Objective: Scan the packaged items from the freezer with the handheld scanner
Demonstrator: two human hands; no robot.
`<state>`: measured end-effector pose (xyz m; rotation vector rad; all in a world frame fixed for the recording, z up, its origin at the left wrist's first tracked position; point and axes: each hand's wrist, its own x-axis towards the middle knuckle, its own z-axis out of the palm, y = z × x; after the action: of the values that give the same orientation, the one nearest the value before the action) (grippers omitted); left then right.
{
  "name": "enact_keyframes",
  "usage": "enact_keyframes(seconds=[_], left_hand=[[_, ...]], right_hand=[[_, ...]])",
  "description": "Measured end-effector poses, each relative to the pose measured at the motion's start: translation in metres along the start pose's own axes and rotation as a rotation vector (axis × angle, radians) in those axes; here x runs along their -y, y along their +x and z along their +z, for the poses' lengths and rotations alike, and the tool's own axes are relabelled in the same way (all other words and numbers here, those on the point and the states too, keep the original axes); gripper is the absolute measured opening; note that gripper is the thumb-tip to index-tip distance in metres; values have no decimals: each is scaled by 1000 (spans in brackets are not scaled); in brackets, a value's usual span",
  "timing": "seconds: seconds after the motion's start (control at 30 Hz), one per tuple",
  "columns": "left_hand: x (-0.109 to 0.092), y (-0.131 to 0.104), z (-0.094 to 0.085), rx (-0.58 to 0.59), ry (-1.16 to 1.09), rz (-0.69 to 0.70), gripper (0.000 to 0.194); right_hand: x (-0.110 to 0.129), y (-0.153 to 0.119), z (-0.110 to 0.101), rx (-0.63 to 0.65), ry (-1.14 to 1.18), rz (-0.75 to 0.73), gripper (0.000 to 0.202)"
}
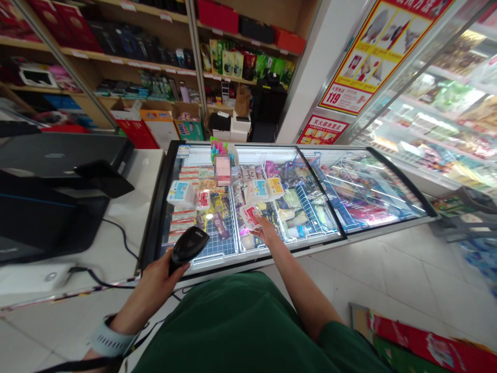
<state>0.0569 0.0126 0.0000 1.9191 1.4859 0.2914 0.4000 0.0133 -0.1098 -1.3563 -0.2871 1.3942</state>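
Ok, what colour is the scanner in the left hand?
Black; the scanner in the left hand shows best in the head view.

Freezer chest [351, 234] right of checkout counter [143, 171]

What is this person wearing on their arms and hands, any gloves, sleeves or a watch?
No gloves: both hands are bare. The left hand has a pale grey band with small perforations around its wrist. The right hand has no ring or band that shows; its forearm is uncovered up to a short dark green sleeve, part of a green top.
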Motion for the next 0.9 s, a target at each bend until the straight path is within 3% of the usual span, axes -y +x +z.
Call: enact_keyframes(seconds=[0.1, 0.33, 0.47, 0.67, 0.8, 0.9], left_hand=[[-1, 2, -1, 78, -4, 8, 46], [-7, 3, -11, 67, 8, -7, 48], [-7, 3, -13, 76, 10, -18, 49], [-7, 4, -15, 80, 11, -32, 48], [-1, 5, -13, 66, 9, -19, 48], [1, 6, -13, 64, 9, -21, 48]], right_hand=[[-1, 1, 4, -11, -30, -13, 40], [-5, 3, 5, -84, -127, -78, 49], [-5, 9, 2, -23, -103, -47, 48], [-8, 5, 1, -32, -125, -47, 47], [-16, -3, 13, -35, -122, -29, 53], [-22, 3, 34, -110, -64, -48, 52]])
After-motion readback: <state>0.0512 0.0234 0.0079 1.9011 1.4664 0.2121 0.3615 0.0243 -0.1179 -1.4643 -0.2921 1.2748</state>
